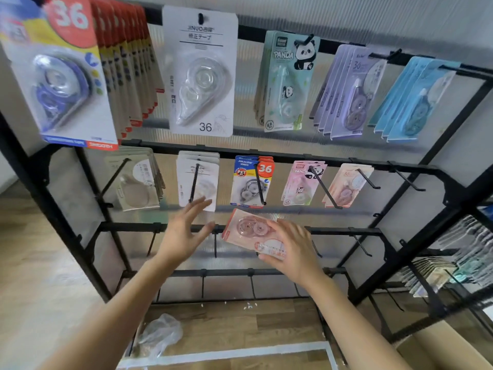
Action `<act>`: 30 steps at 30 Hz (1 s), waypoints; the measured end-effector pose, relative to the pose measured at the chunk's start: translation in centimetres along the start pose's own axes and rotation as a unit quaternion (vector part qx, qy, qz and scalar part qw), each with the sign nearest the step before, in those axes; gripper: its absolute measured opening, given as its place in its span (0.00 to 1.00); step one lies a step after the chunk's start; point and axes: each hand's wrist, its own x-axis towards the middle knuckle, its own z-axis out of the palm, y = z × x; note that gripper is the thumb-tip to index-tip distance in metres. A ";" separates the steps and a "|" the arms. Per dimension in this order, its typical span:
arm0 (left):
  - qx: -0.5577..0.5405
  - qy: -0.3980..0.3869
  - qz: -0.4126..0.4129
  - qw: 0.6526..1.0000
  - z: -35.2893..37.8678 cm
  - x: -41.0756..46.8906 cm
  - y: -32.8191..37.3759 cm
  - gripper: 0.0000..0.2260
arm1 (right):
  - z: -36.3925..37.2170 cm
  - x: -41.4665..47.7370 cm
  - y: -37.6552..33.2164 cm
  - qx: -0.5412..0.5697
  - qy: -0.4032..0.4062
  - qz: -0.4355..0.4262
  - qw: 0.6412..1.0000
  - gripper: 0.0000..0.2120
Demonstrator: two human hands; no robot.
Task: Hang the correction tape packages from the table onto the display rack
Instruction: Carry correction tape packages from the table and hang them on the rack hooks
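Packages hang in ten bunches on the black display rack (280, 156): five on its top rail, five on the rail below. Readable stuff up top: a big "36" on the red-and-yellow cards (61, 84) at the rack's left end, "JINUO" and "36" on the white card (201, 73) next along, "PANDA" on the mint card (286, 84). The lower rail has "PET" and "36" on a blue card (252, 180). Small print is mush, and the rack's left-end bunch is cut off by the frame edge. Right hand (292, 251) grips one pink correction tape package (252, 231), tilted, in front of the rack just under that blue card, not on a hook. Left hand (186, 231) is beside it, fingers spread, holding nothing. One crumpled plastic bag (160, 335) lies on the floor under the rack.
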 end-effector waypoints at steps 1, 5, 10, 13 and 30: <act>-0.089 -0.032 -0.042 0.995 -0.3 -1.0 0.6 0.22 | 0.1 -0.6 -0.6 0.003 0.004 -0.006 1.000 0.35; -0.314 -0.147 -0.195 0.917 -1.1 -3.4 2.3 0.26 | 0.4 -2.7 -3.9 0.023 0.019 -0.039 0.999 0.35; -0.446 -0.164 -0.265 0.839 -1.6 -5.3 3.1 0.27 | 0.3 -4.4 -7.3 0.038 0.007 -0.058 0.998 0.36; -0.458 -0.146 -0.265 0.836 -1.7 -6.3 3.4 0.26 | 0.1 -5.3 -7.9 0.063 0.010 -0.048 0.997 0.39; -0.469 0.090 -0.284 0.832 5.1 -11.9 9.5 0.12 | 0.8 -8.6 -10.3 0.582 0.164 0.343 0.719 0.10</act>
